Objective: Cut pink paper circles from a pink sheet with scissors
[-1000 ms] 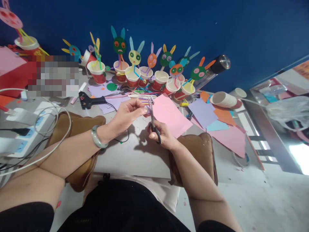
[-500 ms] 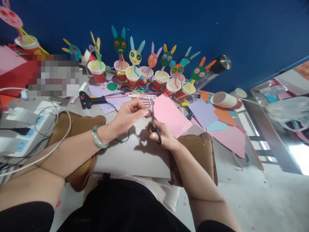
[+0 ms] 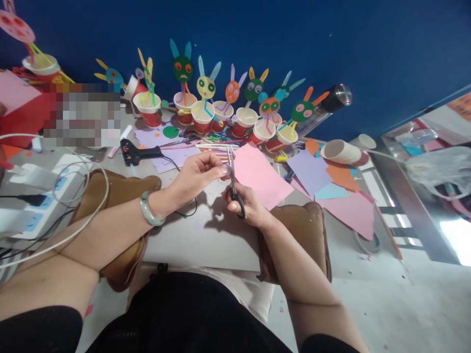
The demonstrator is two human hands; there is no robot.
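While left hand point(image 3: 202, 174) pinched small purple paper point(image 3: 228, 170) above table point(image 3: 202, 247), right hand point(image 3: 250, 202) gripped scissors point(image 3: 241, 205) by handles, blades point(image 3: 231, 162) pointing forward, close beside paper. Clean cut probably called for steady scissors, paper turned slowly, left thumb point(image 3: 215, 172) well clear of blades.

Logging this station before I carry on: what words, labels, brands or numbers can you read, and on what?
None reads clearly.
Leftmost red paper cup: yellowish marks, too blurred to read.
Small purple disc: marks too small to read.
Black clothing: faint marks, unreadable.
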